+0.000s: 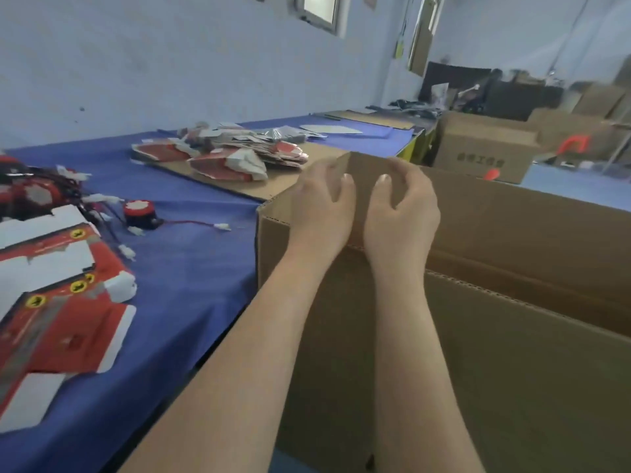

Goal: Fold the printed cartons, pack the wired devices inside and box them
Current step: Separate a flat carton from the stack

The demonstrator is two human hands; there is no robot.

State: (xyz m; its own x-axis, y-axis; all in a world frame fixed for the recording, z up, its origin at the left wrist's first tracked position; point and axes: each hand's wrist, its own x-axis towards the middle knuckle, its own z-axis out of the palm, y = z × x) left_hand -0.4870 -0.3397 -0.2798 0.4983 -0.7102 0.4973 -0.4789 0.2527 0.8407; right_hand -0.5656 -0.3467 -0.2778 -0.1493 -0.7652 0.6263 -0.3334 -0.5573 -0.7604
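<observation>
Beside blue table (191,268), left hand (322,206), right hand (403,213) hold upright flap (362,169).

Far box (481,161) print too blurred to read.

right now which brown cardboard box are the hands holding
The plain brown corrugated box up front: left hand and right hand grip its flap. The black-printed brown box behind stands untouched.

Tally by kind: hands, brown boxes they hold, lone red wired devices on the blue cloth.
2 bare hands: left hand, right hand
1 open brown corrugated cardboard box, held by both
1 round red wired device, alone on the blue cloth
Total: 4
</observation>
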